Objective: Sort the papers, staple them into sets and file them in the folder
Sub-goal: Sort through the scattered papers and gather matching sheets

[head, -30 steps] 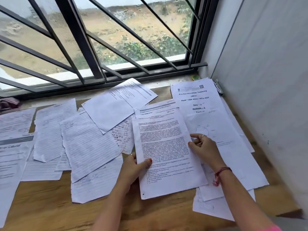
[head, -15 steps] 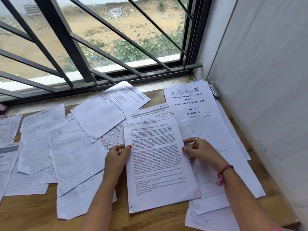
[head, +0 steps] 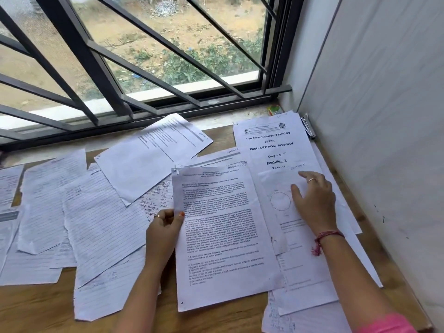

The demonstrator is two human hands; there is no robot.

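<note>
Pinching the white printed question sheet [head: 223, 236] at its left edge above the wooden desk [head: 36, 306], the left hand [head: 165, 230] could drag neighbouring lined pages astray, while the right hand [head: 314, 200] rests spread-fingered on the cover page [head: 271, 145].

Left hand [head: 165, 230] raised, thumb and fingers [head: 168, 213] pinching; right hand [head: 314, 200] palm down, fingers spread and straight.

Matt white printed paper sheet [head: 223, 236] pinched in my left hand [head: 163, 233]. Brown wooden tabletop [head: 36, 306], smooth grain. Dark metal window bars [head: 79, 56], matt. Red woven thread bracelet [head: 324, 237] on my wrist.
</note>
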